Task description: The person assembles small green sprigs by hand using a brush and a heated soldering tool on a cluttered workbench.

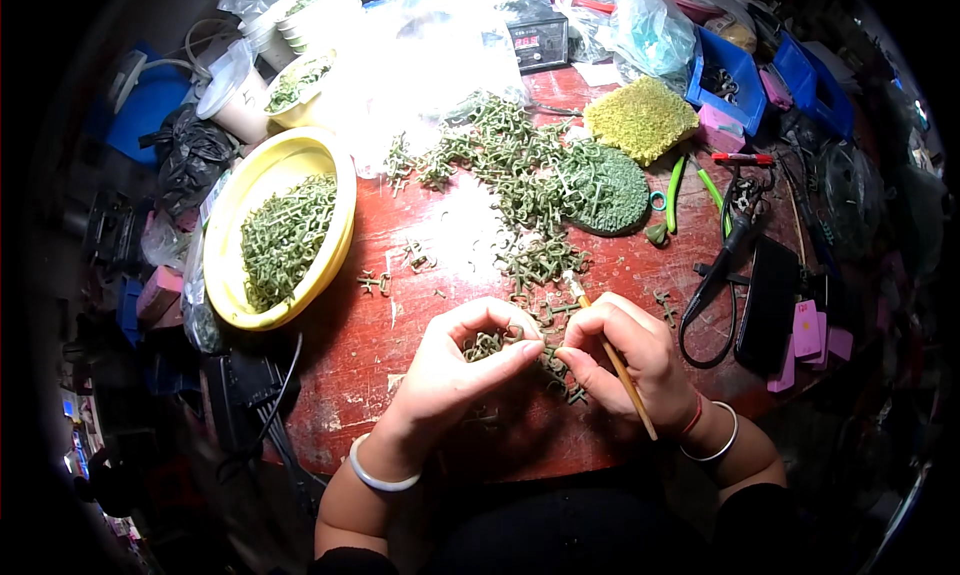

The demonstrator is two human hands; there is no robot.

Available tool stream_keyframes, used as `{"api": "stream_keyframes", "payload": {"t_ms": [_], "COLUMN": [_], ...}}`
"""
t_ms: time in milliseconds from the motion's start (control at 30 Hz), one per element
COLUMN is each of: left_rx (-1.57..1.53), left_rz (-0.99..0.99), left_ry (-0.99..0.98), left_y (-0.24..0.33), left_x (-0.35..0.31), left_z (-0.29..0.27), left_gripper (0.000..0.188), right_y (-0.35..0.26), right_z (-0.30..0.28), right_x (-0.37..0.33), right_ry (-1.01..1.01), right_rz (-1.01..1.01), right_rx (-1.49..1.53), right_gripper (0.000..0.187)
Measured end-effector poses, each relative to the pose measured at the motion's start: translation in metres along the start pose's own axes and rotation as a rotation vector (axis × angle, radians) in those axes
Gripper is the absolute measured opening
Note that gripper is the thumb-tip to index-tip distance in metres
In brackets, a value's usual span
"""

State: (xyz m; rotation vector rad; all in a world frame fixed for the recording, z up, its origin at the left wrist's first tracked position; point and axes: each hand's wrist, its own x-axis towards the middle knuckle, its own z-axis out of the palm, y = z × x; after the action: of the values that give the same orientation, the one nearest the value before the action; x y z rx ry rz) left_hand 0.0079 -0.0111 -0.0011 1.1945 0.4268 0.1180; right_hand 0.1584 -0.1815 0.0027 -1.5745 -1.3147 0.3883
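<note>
Lower centre: left hand (455,360) curled around small green pieces (484,346); right hand (640,347) gripping a brush (624,377), its long axis slanting up-left toward the central pile (525,170).

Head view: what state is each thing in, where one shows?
Left hand: curled around green pieces
Right hand: closed, gripping brush
Brush: held slantwise
Green pile: loose, jumbled
Yellow basin: partly filled
Display box: digits lit red
Left blue bin: open, holding small parts

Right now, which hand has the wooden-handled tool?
The right hand, with the red wrist cord; the left hand cups small green pieces instead.
</note>
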Motion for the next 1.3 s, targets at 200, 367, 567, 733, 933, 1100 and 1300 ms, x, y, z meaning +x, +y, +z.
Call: {"api": "stream_keyframes", "payload": {"t_ms": [200, 367, 567, 733, 933, 1100, 1300], "left_rx": [0.227, -0.119, -0.170, -0.238, -0.347, -0.371, -0.311], "left_rz": [0.226, 0.023, -0.043, -0.108, -0.088, -0.037, -0.117], "left_ry": [-0.004, -0.055, -0.110, -0.042, 0.007, 0.005, -0.015], "left_y": [-0.004, -0.003, 0.002, -0.001, -0.004, -0.011, -0.008], "left_x": [0.001, 0.000, -0.002, 0.001, 0.003, 0.004, 0.005], "left_z": [0.002, 0.002, 0.004, -0.003, -0.006, -0.012, -0.010], "left_gripper": [0.010, 0.009, 0.009, 0.010, 0.007, 0.010, 0.014], "right_y": [-0.002, 0.002, 0.007, 0.009, 0.002, 0.005, -0.004], "right_z": [-0.001, -0.003, -0.006, -0.004, -0.005, -0.003, 0.000], "right_x": [0.001, -0.001, -0.004, -0.004, -0.005, 0.003, -0.005], "right_ry": [-0.007, -0.049, -0.130, 0.008, 0.132, 0.118, 0.296], "right_rz": [0.136, 0.113, 0.140, 0.444, 0.349, -0.104, 0.108], "right_rx": [0.136, 0.219, 0.360, 0.952, 0.604, 0.146, 0.311], "right_gripper": [0.014, 0.013, 0.013, 0.010, 0.030, 0.031, 0.009]}}
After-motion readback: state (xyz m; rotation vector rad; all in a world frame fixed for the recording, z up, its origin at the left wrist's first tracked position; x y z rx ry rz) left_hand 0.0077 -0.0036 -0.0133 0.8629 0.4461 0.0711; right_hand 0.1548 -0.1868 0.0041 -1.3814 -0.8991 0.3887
